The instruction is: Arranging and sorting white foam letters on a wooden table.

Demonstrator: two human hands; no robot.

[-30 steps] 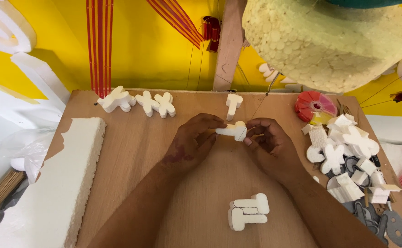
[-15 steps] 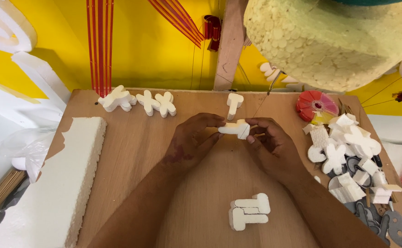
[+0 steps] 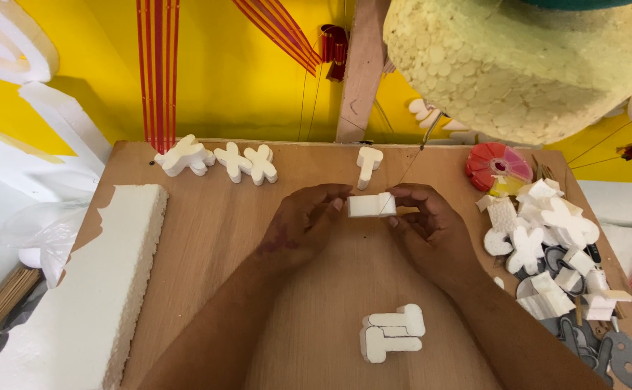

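Currently, both hands hold one small white foam block (image 3: 371,205) just above the middle of the wooden board (image 3: 258,238). The left hand (image 3: 303,222) pinches the block's left end between thumb and fingertips; the right hand (image 3: 428,224) grips its right end the same way. A thin taut wire (image 3: 410,162) runs down from above and meets the block near its right end, so the step in hand appears to be cutting or trimming the block against that wire.

Finished pieces lie about the board: two T-shaped foam cut-outs (image 3: 394,334) stacked near the front edge, a single T-shaped piece (image 3: 368,163) just behind the hands, and X-shaped cut-outs (image 3: 218,159) at the far left. A long foam slab (image 3: 92,289) lies along the left edge; a heap of offcuts and shapes (image 3: 547,231) sits at the right, beside a red disc (image 3: 498,163).

The next move likely calls for steady, even guidance from both hands, keeping the block level so the wire tracks a clean line. Fingertips sit close to the wire and should stay clear of it.
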